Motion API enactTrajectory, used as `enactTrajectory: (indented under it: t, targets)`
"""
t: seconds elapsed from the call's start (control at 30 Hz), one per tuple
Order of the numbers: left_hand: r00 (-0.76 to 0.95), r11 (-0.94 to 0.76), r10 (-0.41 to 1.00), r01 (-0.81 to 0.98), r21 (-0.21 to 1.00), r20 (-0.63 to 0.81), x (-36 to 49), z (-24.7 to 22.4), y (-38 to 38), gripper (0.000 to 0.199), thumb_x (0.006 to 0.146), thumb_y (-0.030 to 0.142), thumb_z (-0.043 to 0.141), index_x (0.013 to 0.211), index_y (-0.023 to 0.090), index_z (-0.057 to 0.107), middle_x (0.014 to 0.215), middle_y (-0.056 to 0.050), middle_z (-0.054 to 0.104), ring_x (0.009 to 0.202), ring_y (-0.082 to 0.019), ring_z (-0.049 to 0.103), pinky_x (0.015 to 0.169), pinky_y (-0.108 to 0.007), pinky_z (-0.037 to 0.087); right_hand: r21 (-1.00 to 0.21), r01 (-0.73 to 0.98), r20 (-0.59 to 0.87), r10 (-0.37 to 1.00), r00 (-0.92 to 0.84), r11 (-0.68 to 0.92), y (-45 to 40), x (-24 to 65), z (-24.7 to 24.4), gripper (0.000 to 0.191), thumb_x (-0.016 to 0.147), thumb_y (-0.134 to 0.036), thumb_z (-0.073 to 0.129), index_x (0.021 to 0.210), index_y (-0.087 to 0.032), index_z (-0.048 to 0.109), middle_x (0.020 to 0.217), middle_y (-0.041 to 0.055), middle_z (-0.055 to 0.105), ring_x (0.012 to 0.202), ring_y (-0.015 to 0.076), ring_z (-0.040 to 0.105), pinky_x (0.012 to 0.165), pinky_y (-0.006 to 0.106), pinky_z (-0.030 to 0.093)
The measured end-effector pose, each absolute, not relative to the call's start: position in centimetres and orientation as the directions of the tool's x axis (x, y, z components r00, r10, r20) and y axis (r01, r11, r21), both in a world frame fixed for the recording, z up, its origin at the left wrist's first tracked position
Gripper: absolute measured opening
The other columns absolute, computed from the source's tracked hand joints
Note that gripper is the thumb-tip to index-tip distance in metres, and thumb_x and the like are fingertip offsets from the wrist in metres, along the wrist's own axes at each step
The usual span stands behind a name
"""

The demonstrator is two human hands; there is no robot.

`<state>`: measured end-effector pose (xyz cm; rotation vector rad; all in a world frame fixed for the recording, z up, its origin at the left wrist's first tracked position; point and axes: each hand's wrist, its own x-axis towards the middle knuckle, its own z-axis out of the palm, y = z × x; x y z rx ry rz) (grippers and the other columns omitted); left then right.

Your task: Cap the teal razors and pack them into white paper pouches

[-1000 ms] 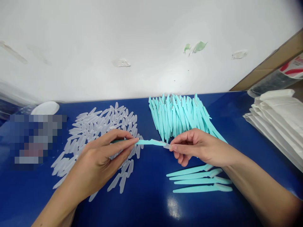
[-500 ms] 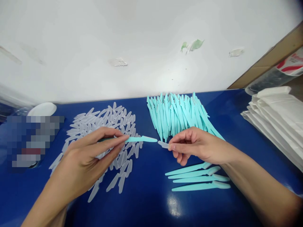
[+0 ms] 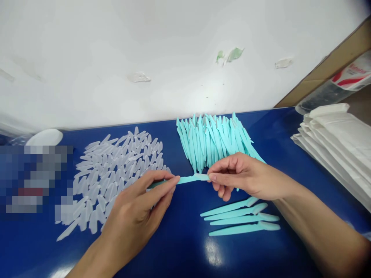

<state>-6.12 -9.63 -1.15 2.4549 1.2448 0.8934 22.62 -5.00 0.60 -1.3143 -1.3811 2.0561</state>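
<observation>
Between the fingers and thumb of my left hand (image 3: 145,210) is the handle of a turquoise razor-like stick (image 3: 187,179). My right hand (image 3: 240,175) pinches a small translucent cover (image 3: 202,177), which now lies over the stick's blade end. To the left spreads a pile of loose translucent covers (image 3: 116,162), partly behind my left hand. A heap of turquoise sticks (image 3: 213,139) lies beyond my right hand. Nearer me, several turquoise sticks with covered ends (image 3: 245,229) rest side by side.
The blue tabletop (image 3: 174,247) meets a white wall (image 3: 116,58). A stack of white packets (image 3: 339,131) stands at the right, with a plastic bottle (image 3: 333,88) and cardboard (image 3: 313,85) behind. A white round object (image 3: 45,137) sits at the far left.
My left hand has moved right with the turquoise stick, closing the gap to the cover in my right hand. My right hand has barely moved. The view has shifted slightly.
</observation>
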Motion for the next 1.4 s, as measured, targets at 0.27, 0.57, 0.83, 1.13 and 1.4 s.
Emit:
enactTrajectory:
  t: [0.27,0.57,0.83,1.13,1.4]
  targets:
    - [0.451,-0.595,0.804,0.634,0.495,0.388,-6.1,-0.7,-9.8,0.026,0.102,0.011,0.066,0.121,0.024,0.078,0.113,-0.004,0.075,0.091,-0.014,0.074,0.080,-0.026,0.060,-0.860,0.362,-0.509,0.668,-0.543,-0.361,-5.0,22.7,1.6,0.022,0.090,-0.039,0.080,0.088,-0.018,0.075,0.080,0.0005,0.071,0.071,0.0133,0.070,0.068,0.025,0.059]
    - [0.548,-0.601,0.775,0.489,0.632,0.313,-0.1,-1.9,-11.1,0.022,0.103,0.010,0.064,0.120,0.019,0.076,0.109,-0.006,0.076,0.094,-0.019,0.073,0.081,-0.033,0.061,-0.675,0.736,-0.301,0.894,-0.333,0.047,-5.6,27.1,3.6,0.053,0.099,-0.054,0.064,0.062,-0.022,0.042,0.062,-0.0053,0.027,0.056,0.0111,0.026,0.048,0.028,0.021]
    - [0.649,-0.688,0.694,0.472,0.551,0.311,3.1,-3.6,-11.2,0.019,0.105,0.013,0.060,0.112,0.015,0.078,0.116,-0.009,0.079,0.100,-0.025,0.073,0.089,-0.044,0.063,-0.696,0.711,-0.133,0.955,-0.266,0.101,-6.1,25.5,3.9,0.060,0.101,-0.058,0.059,0.061,-0.020,0.034,0.058,-0.0054,0.030,0.057,0.0102,0.027,0.049,0.027,0.025]
    - [0.688,-0.728,0.653,0.454,0.514,0.317,1.8,-1.7,-12.3,0.025,0.106,0.011,0.058,0.123,0.018,0.074,0.132,-0.006,0.077,0.114,-0.024,0.070,0.100,-0.040,0.061,-0.731,0.674,-0.097,0.961,-0.257,0.107,-6.1,24.9,4.0,0.052,0.099,-0.050,0.064,0.061,-0.020,0.046,0.055,-0.0061,0.040,0.054,0.0091,0.034,0.049,0.027,0.029]
    - [0.139,-0.276,0.933,0.871,0.408,0.333,-10.0,-0.4,-17.1,0.013,0.099,0.038,0.069,0.105,0.031,0.079,0.092,-0.001,0.080,0.077,-0.021,0.076,0.056,-0.026,0.061,-0.767,0.641,-0.192,0.941,-0.277,0.032,-6.2,24.2,2.8,0.034,0.095,-0.053,0.070,0.083,-0.023,0.080,0.057,-0.0006,0.058,0.048,0.0118,0.046,0.044,0.028,0.037]
